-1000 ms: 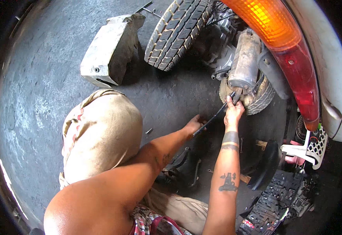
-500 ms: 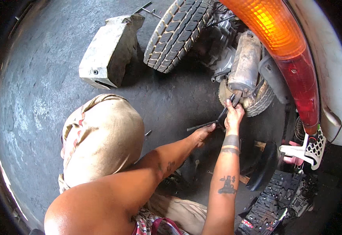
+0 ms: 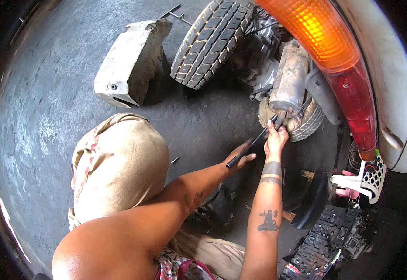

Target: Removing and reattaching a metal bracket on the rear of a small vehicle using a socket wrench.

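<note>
My right hand (image 3: 276, 138) is closed around the far end of a black wrench (image 3: 255, 140), right below a rusty metal cylinder (image 3: 291, 77) slung under a vehicle. The wrench slants down to the left, and its thick near end points toward me. Beside that near end is my left hand (image 3: 240, 156), slightly blurred, with fingers and thumb apart around the bar and not gripped on it. Where the wrench's far end meets the vehicle is partly hidden by my right fingers.
Above right hang the vehicle's orange and red tail light (image 3: 334, 51) and pale body. A treaded tire (image 3: 213, 44) and a bent metal cover (image 3: 124, 65) are at the far side. A dark mechanical part (image 3: 317, 240) and a white plastic piece (image 3: 359, 183) sit at the right.
The wrench has turned: its crossbar pointed left before, and now a thick end points down toward me. My left hand has moved slightly, its fingers opening; my right hand stays at the far end.
</note>
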Available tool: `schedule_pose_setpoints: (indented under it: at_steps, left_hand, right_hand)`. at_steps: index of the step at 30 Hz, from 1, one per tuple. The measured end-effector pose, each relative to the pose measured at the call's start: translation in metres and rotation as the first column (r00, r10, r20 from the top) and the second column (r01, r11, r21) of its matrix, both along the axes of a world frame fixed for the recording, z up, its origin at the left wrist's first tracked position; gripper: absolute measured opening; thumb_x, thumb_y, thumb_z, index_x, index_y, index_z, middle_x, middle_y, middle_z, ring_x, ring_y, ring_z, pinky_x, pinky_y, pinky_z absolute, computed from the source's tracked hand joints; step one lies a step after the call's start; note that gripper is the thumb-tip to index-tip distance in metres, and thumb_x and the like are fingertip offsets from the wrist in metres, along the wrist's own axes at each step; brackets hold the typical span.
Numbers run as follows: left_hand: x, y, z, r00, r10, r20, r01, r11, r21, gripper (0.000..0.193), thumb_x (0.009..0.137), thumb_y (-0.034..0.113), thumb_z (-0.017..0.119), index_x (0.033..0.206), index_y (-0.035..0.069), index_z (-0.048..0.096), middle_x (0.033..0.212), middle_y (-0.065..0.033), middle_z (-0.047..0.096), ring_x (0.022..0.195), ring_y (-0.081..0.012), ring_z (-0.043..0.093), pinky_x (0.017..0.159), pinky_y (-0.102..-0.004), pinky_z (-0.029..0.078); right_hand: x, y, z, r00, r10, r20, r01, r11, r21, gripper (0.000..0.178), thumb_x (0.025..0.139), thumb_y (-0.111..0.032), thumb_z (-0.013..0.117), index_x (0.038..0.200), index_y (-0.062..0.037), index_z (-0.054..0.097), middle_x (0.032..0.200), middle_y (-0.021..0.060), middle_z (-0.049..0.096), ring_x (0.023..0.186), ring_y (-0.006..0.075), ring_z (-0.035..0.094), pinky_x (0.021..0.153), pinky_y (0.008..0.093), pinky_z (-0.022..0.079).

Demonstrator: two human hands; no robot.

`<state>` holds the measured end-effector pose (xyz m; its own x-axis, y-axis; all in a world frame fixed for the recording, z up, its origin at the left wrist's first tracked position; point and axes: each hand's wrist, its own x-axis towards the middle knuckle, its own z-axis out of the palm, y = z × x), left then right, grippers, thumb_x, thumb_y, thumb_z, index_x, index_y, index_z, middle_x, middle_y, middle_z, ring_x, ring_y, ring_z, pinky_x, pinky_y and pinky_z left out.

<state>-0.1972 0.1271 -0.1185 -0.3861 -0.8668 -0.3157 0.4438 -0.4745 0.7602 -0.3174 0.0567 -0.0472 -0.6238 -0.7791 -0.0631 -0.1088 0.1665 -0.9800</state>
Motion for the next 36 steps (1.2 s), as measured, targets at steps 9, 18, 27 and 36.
schedule_pose_setpoints:
  at_steps: [9,18,27,36]
  left_hand:
    - [-0.005,-0.023,-0.001,0.800,-0.276,-0.533,0.549,0.697,0.462,0.039,0.098,0.043,0.041,0.103,0.007,0.055,0.079,-0.0079,0.064,0.058,-0.0142,0.057,0.048,-0.0271,0.041]
    - [0.006,0.002,-0.018,0.763,-0.245,0.598,0.460,0.856,-0.236,0.078,0.088,0.027,0.061,0.149,0.008,0.015,0.144,-0.0225,0.033,0.117,-0.0376,0.052,0.099,-0.0422,0.042]
    - [-0.015,-0.007,-0.014,0.868,-0.337,-0.363,0.401,0.908,0.116,0.034,0.091,0.035,0.060,0.110,0.006,0.063,0.102,-0.0062,0.065,0.101,-0.0181,0.056,0.089,-0.0333,0.041]
    - [-0.024,0.000,0.003,0.871,-0.036,-0.490,0.340,0.764,0.548,0.024,0.094,0.025,0.056,0.106,0.005,0.060,0.102,-0.0067,0.064,0.097,-0.0192,0.060,0.085,-0.0320,0.046]
  right_hand:
    - [-0.008,0.004,0.003,0.995,0.092,0.047,-0.090,0.995,-0.051,0.012,0.078,0.000,0.073,0.084,-0.0020,0.063,0.082,0.0015,0.062,0.072,0.0106,0.053,0.068,0.0269,0.042]
    - [-0.003,-0.001,-0.007,1.000,0.007,0.015,-0.006,0.998,-0.055,0.008,0.081,-0.001,0.070,0.088,-0.0016,0.065,0.083,0.0010,0.063,0.072,0.0104,0.055,0.069,0.0269,0.044]
    - [-0.003,0.001,0.001,0.995,0.043,0.089,-0.038,0.997,-0.060,0.013,0.078,0.001,0.073,0.084,-0.0031,0.062,0.083,0.0000,0.061,0.075,0.0105,0.054,0.075,0.0269,0.043]
    - [-0.005,0.001,-0.007,0.999,-0.006,0.035,0.007,0.999,-0.040,0.011,0.078,-0.001,0.073,0.083,-0.0027,0.064,0.079,0.0005,0.063,0.071,0.0102,0.054,0.070,0.0255,0.043]
